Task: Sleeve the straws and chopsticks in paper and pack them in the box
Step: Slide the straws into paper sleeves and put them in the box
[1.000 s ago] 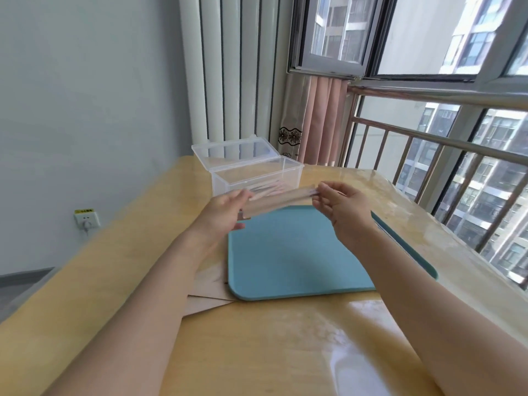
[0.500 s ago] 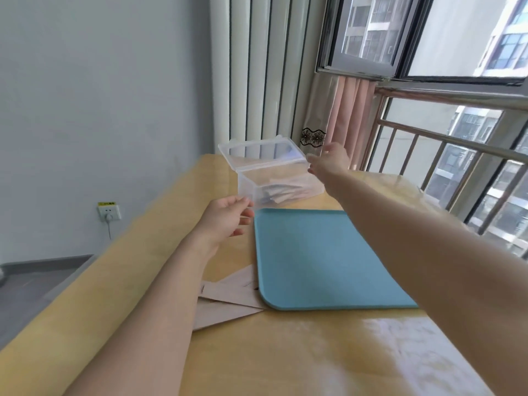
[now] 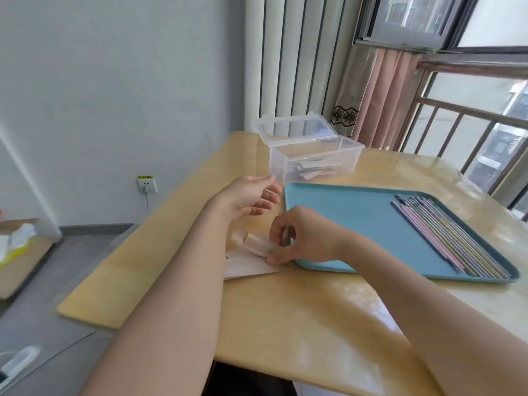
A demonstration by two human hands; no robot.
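My right hand (image 3: 303, 238) pinches the top paper sleeve (image 3: 257, 245) of a small pile of brown paper sleeves (image 3: 248, 265) lying left of the blue tray (image 3: 343, 212). My left hand (image 3: 248, 198) hovers open just above and behind it, fingers spread. A row of several pastel straws and chopsticks (image 3: 445, 235) lies along the tray's right side. The clear plastic box (image 3: 314, 158) stands behind the tray with its lid up, and a few sleeved pieces lie inside it.
The wooden table (image 3: 285, 315) ends at its left edge close to my left forearm, with grey floor below. A wall socket (image 3: 147, 184) is on the wall at left. Window railing (image 3: 468, 132) and a pink curtain (image 3: 383, 95) stand behind the table.
The sleeved piece I held in both hands went into the box. My right hand then came back down to the sleeve pile and pinched one; my view swung left.
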